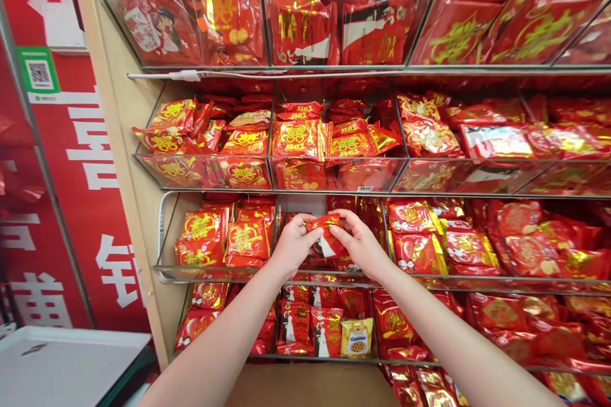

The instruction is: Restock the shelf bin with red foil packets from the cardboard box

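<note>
Both my hands reach into the third shelf bin from the top and hold one small red and gold snack packet [326,236] between them. My left hand [292,247] pinches its left end and my right hand [361,243] grips its right end. The packet sits over the clear-fronted middle bin [329,276], which has a few red packets low inside. The bin to the left holds upright red packets with gold emblems [224,238], and the bin to the right is heaped with similar packets [443,241].
Clear acrylic bins of red and gold packets fill several shelf tiers [363,70]. A yellow cookie packet [356,337] stands on the lowest tier. A beige shelf post [128,159] and red signs with white characters [90,159] are at left. A white surface [67,362] lies at bottom left.
</note>
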Demonstrator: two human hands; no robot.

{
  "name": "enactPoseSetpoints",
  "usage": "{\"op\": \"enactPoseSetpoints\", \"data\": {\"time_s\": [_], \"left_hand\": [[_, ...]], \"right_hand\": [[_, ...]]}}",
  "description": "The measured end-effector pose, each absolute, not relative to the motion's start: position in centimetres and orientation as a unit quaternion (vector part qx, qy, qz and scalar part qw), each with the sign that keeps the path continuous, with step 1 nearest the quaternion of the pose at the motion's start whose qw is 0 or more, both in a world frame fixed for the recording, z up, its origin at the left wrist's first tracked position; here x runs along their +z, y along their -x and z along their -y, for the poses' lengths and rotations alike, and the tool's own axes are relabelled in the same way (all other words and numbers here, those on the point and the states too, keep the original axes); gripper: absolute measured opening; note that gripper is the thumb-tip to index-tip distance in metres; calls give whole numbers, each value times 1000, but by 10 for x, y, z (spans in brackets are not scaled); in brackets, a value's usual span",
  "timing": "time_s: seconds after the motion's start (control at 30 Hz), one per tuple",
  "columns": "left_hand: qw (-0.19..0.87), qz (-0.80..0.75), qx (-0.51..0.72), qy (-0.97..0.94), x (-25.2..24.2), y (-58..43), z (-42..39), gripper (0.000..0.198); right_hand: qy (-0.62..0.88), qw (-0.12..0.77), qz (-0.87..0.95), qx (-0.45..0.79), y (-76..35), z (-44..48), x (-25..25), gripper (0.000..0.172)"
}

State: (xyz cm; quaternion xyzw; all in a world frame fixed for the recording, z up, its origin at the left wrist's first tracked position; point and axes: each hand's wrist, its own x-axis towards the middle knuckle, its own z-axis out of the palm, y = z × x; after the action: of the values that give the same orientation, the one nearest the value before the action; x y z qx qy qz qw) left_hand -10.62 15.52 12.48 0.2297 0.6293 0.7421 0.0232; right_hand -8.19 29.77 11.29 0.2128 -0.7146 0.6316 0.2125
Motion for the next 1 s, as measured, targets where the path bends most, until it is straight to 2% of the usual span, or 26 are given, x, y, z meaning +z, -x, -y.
{"op": "enactPoseSetpoints", "data": {"time_s": [0.17, 0.27, 0.37, 0.47, 0.63, 1.0], "left_hand": [[-20, -618, 749, -240, 122, 106, -157, 29], [-22, -611, 754, -240, 121, 107, -157, 35], [17, -620, 748, -236, 123, 106, -156, 41], [63, -638, 731, -234, 126, 104, -155, 27], [70, -640, 731, -225, 127, 102, -154, 29], [119, -583, 784, -176, 127, 109, -149, 31]], "right_hand": [[-206, 194, 694, 662, 80, -295, 112, 29], [-197, 183, 676, 687, 79, -294, 112, 31], [-178, 193, 653, 710, 79, -295, 113, 31], [-156, 205, 636, 727, 78, -296, 113, 29], [-148, 216, 625, 735, 77, -296, 113, 20], [-156, 193, 619, 745, 78, -297, 110, 21]]}}
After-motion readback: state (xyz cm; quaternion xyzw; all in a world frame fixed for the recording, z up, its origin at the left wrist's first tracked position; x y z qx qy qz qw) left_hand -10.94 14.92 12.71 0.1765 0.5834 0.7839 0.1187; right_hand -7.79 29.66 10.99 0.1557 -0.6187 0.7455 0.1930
